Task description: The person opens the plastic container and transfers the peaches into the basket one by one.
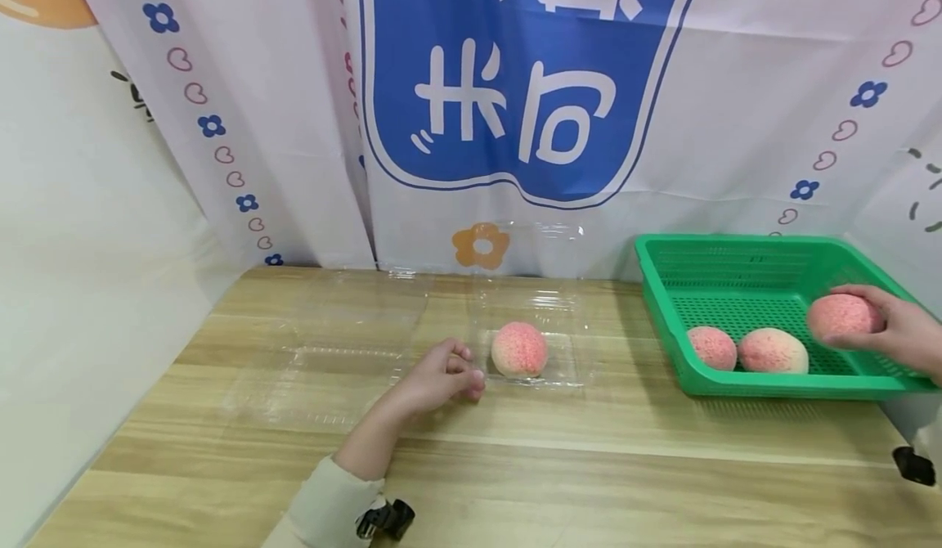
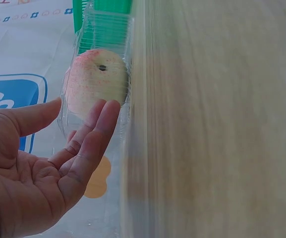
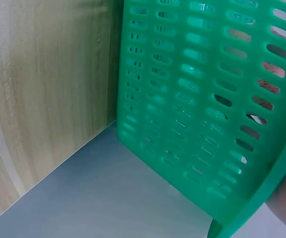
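In the head view my right hand [image 1: 908, 331] grips a pink peach [image 1: 842, 319] at the right side of the green basket [image 1: 736, 384], thumb below and fingers over it. Two more peaches, one cream and pink [image 1: 773, 352] and one pinker [image 1: 710, 348], lie inside. A clear plastic box [image 1: 568, 360] stands mid-table, lid raised, with one peach [image 1: 519, 350] in it. Beside its left edge is my left hand [image 1: 440, 378], fingers loosely bent and holding nothing; whether they touch the box I cannot tell. The right wrist view shows mostly the basket's slotted wall [image 3: 177, 106], hiding the grip.
Another clear plastic box [image 1: 334, 384] lies opened on the wooden table [image 1: 515, 482], left of my left hand. A printed cloth [image 1: 736, 123] hangs along the table's back edge. The basket reaches the table's right edge.
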`<state>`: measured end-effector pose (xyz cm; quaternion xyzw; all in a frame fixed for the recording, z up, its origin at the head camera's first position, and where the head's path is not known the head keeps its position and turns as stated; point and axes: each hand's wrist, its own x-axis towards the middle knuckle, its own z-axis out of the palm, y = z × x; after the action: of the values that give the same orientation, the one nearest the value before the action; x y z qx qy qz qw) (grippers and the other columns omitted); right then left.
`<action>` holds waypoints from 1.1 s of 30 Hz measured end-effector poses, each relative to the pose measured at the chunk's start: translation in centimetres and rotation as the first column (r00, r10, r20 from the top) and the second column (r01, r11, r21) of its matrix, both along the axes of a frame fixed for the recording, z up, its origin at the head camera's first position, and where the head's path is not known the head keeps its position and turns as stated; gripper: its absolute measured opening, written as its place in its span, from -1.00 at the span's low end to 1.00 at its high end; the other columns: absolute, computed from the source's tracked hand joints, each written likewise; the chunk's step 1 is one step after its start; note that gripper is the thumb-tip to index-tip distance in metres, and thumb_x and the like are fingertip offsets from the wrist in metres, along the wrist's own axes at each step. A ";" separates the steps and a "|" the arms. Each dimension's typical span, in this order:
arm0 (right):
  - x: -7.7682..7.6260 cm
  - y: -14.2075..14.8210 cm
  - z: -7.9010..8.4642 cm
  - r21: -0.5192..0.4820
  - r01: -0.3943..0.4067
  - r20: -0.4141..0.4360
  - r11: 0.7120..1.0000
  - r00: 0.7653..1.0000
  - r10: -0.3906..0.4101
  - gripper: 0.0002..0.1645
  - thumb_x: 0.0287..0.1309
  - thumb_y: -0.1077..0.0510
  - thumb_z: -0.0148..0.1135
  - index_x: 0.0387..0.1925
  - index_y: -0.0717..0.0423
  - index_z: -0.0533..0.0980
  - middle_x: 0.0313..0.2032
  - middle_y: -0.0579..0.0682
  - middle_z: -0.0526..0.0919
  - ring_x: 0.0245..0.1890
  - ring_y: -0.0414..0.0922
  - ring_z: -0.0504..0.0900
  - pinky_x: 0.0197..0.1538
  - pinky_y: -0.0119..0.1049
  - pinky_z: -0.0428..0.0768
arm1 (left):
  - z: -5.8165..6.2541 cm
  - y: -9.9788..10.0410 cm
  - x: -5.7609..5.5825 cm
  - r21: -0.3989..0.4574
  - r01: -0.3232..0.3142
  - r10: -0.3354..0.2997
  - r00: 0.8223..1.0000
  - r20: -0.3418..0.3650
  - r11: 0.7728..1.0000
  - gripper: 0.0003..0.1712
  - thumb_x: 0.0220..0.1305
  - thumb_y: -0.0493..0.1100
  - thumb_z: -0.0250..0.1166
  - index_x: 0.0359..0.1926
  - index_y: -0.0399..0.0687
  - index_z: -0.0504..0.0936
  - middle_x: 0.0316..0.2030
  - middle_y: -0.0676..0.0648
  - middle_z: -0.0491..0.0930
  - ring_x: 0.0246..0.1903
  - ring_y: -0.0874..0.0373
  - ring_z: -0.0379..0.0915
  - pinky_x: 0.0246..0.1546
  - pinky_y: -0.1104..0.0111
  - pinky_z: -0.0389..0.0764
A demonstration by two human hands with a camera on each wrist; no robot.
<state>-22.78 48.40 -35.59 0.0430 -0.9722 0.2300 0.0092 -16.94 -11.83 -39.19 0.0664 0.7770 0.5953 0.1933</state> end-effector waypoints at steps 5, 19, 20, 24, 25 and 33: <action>-0.2 0.3 -0.2 0.011 -0.004 0.060 1.000 0.998 0.003 0.01 0.18 0.08 0.41 0.34 0.57 0.03 0.06 0.68 0.27 -0.19 0.44 0.53 -0.45 -0.26 0.57 | -0.1 0.0 0.1 -0.012 -0.007 0.007 1.000 0.003 1.000 -0.67 0.39 -0.34 0.17 0.06 -0.41 0.30 -0.20 -0.32 0.69 -0.23 -0.04 0.70 -0.07 0.20 0.71; -0.4 0.0 -0.5 0.085 -0.066 0.192 0.994 0.980 0.049 0.06 0.08 0.04 0.46 0.28 0.61 0.06 0.01 0.69 0.34 -0.17 0.35 0.53 -0.31 -0.06 0.61 | 0.3 -0.1 0.2 -0.013 0.006 -0.006 1.000 0.000 1.000 -0.66 0.41 -0.32 0.15 0.07 -0.41 0.27 -0.17 -0.37 0.67 -0.20 -0.10 0.70 -0.06 0.15 0.70; -0.4 0.0 -0.5 0.084 -0.071 0.197 0.994 0.979 0.053 0.05 0.08 0.04 0.46 0.27 0.61 0.06 0.00 0.68 0.36 -0.18 0.33 0.54 -0.32 -0.08 0.60 | 0.3 -0.1 0.2 -0.015 0.008 -0.008 1.000 -0.003 1.000 -0.66 0.42 -0.32 0.15 0.08 -0.40 0.27 -0.16 -0.38 0.67 -0.20 -0.11 0.70 -0.07 0.15 0.69; -0.3 -0.1 -0.7 0.087 -0.094 0.222 0.992 0.972 0.073 0.02 0.09 0.04 0.46 0.26 0.61 0.11 -0.05 0.62 0.44 -0.22 0.21 0.57 -0.34 -0.15 0.58 | 0.4 -0.1 0.2 -0.020 0.012 -0.012 1.000 -0.002 1.000 -0.65 0.42 -0.31 0.15 0.09 -0.40 0.27 -0.15 -0.39 0.67 -0.19 -0.11 0.70 -0.06 0.15 0.68; -0.2 -0.1 -0.7 0.095 -0.101 0.228 0.990 0.971 0.077 0.01 0.09 0.03 0.46 0.25 0.61 0.12 -0.06 0.60 0.45 -0.22 0.18 0.57 -0.33 -0.15 0.57 | 0.4 -0.1 0.2 -0.020 0.012 -0.012 1.000 -0.002 1.000 -0.65 0.42 -0.31 0.15 0.09 -0.41 0.27 -0.15 -0.39 0.67 -0.19 -0.11 0.70 -0.06 0.15 0.68; -0.3 -0.3 -0.6 0.131 -0.118 0.255 0.984 0.963 0.082 0.04 0.06 -0.03 0.47 0.23 0.62 0.15 -0.09 0.55 0.50 -0.25 0.13 0.57 -0.33 -0.12 0.58 | 0.2 -0.1 0.1 -0.026 0.001 -0.001 1.000 -0.003 1.000 -0.67 0.41 -0.32 0.16 0.07 -0.40 0.29 -0.21 -0.32 0.69 -0.23 -0.06 0.70 -0.08 0.18 0.69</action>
<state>-23.06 48.13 -36.19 0.0637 -0.9764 0.1624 -0.1276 -16.82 -11.88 -38.96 0.0649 0.7850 0.5850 0.1934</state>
